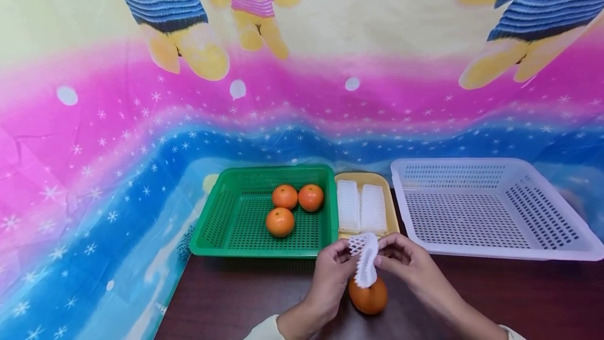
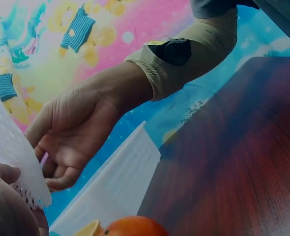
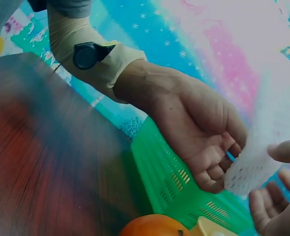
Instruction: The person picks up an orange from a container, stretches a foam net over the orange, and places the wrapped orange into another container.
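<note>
A white foam fruit net (image 1: 367, 261) is held between both hands, just above an orange (image 1: 368, 297) on the dark table. My left hand (image 1: 329, 279) pinches its left edge with thumb and fingers. On the other edge, my right hand (image 1: 415, 266) pinches the mesh the same way. The right wrist view shows the net (image 3: 253, 167) as a sleeve with small holes along its end. In the left wrist view the net (image 2: 19, 162) hangs at the left side, and the top of the orange (image 2: 137, 227) shows at the bottom.
A green basket (image 1: 259, 252) at the left holds three oranges (image 1: 280, 222). Beside it, a yellow tray (image 1: 394, 214) contains flat white foam nets (image 1: 348, 206). A white basket (image 1: 472, 248) stands at the right. Behind them hangs a patterned cloth (image 1: 302, 93).
</note>
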The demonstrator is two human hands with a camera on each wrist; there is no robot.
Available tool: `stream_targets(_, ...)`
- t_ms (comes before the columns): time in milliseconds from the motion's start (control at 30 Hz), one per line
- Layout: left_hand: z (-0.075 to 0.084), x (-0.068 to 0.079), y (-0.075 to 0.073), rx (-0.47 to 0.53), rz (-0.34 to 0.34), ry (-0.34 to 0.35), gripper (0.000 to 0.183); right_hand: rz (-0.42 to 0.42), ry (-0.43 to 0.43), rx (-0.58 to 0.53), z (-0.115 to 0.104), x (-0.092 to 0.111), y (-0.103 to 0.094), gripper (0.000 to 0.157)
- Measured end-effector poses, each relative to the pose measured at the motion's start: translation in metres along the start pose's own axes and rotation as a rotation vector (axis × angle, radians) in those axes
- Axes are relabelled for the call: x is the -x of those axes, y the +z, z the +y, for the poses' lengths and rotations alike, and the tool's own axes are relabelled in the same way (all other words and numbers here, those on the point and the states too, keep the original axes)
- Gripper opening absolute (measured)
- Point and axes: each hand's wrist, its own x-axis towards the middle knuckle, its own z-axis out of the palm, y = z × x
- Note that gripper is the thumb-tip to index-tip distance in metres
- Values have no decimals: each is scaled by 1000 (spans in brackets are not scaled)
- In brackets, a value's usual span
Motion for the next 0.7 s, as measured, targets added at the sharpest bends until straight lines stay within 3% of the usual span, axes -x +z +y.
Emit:
stream_targets(133,-6,0,-3,-18,-4,-4,31,-41,204,-91,3,-3,-3,55)
stream_targets(300,-13,0,-6,-40,-15,-40,19,-190,303,-235,14,-5,-8,69)
stream_targets(467,-16,0,-10,-33,-24,-43,10,-219,349,-269,23,-7,-10,69)
stream_targets(533,-16,1,-13,-42,-40,-44,16,-236,358,-290,26,-6,-12,66)
stream_targets(600,-15,1,-15,-61,-57,-42,25,-292,359,-339,28,-5,-15,56)
stream_targets(700,-14,0,-19,-26,-90,-61,21,-416,367,-462,31,-4,-18,34)
